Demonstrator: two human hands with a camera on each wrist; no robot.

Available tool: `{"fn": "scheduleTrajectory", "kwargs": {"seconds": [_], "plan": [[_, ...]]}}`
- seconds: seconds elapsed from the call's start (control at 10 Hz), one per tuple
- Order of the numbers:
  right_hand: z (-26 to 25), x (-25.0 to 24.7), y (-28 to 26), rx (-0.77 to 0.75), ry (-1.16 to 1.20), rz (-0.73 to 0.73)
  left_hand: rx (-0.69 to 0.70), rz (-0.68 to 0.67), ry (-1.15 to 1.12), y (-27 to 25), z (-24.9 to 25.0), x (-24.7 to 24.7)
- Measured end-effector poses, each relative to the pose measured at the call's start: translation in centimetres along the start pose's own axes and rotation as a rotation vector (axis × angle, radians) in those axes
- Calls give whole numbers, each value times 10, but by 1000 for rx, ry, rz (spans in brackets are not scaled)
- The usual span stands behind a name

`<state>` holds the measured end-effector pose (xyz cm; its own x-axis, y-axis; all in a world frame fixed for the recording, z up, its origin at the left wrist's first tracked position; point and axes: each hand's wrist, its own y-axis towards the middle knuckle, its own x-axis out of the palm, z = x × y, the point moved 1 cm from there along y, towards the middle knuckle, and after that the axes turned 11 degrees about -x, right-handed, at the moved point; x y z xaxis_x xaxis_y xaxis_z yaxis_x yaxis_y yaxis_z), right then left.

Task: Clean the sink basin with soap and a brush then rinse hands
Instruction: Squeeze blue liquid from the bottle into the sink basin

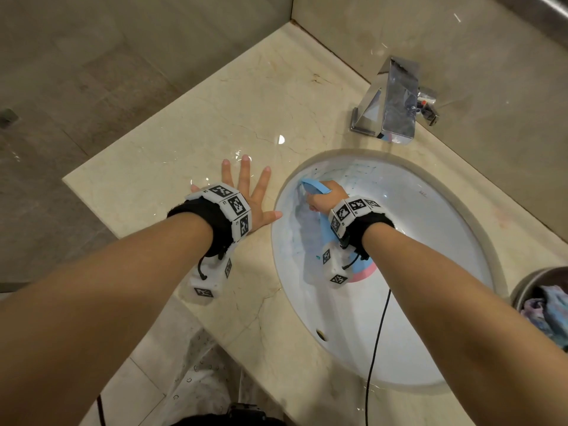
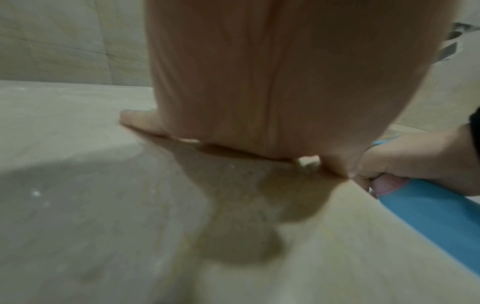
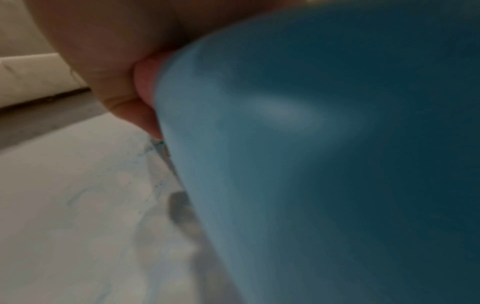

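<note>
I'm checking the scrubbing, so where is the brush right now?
In the head view the blue brush is gripped by the right hand inside the sink basin, against its far-left wall, near the left hand on the countertop.

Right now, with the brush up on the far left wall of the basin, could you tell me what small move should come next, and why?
Probably draw the brush down the wall toward the drain. The right hand grips it high near the rim, blue soap streaks still mark the basin there, and the foam sits lower. The left hand lies flat on the counter, bracing.
</note>
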<state>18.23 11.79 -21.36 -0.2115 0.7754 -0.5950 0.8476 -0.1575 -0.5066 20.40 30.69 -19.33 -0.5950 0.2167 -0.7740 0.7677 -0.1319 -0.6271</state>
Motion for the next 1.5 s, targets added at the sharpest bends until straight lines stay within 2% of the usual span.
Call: {"fn": "scheduleTrajectory", "kwargs": {"seconds": [0.3,0.5,1.5], "plan": [[-3,-1,3,18,-23,36,6,-3,-4,1,-1,0],[-2,1,4,22,-61,6,9,-4,-9,1,-1,1],[1,-4,7,-3,54,57,3,-39,-8,-2,-1,-4]]}}
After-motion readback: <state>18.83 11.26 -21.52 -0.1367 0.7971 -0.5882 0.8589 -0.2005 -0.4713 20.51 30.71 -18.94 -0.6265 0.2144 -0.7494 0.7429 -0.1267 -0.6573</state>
